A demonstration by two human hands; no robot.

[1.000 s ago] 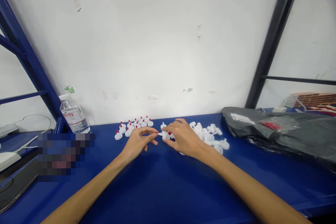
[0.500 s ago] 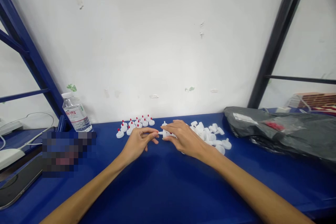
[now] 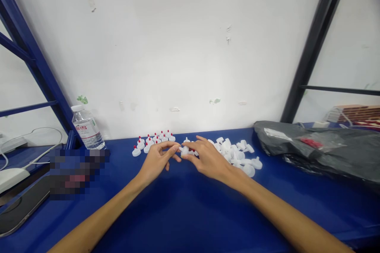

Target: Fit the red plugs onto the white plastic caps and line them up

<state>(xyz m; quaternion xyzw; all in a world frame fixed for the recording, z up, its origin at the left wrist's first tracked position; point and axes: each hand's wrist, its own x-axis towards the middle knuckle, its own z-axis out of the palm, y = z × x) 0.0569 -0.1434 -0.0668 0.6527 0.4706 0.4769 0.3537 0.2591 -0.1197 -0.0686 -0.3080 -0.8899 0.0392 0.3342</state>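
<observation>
In front of me, my right hand (image 3: pixel 208 157) pinches a white nozzle cap (image 3: pixel 184 150) by its base between thumb and fingers. The cap lies sideways, its spout pointing left. My left hand (image 3: pixel 158 160) closes thumb and index finger round the spout's end, where the small red tip cap is covered by the fingertips. Left of the hands stand several white nozzle caps with red tips (image 3: pixel 149 142), upright in a group. A loose heap of white nozzle caps (image 3: pixel 230 151) without red tips lies beyond and right of my right hand.
On the right lies a dark plastic bag (image 3: pixel 297 150) with a clear packet of red pieces (image 3: pixel 311 142). A water bottle (image 3: pixel 88 128) stands at the back left, near a black phone-like object (image 3: pixel 23 209). A white wall rises behind the blue table (image 3: pixel 178 213).
My right hand has shifted slightly left and turned the nozzle cap. My left fingers have closed further over the spout's end, covering the red tip seen before.
</observation>
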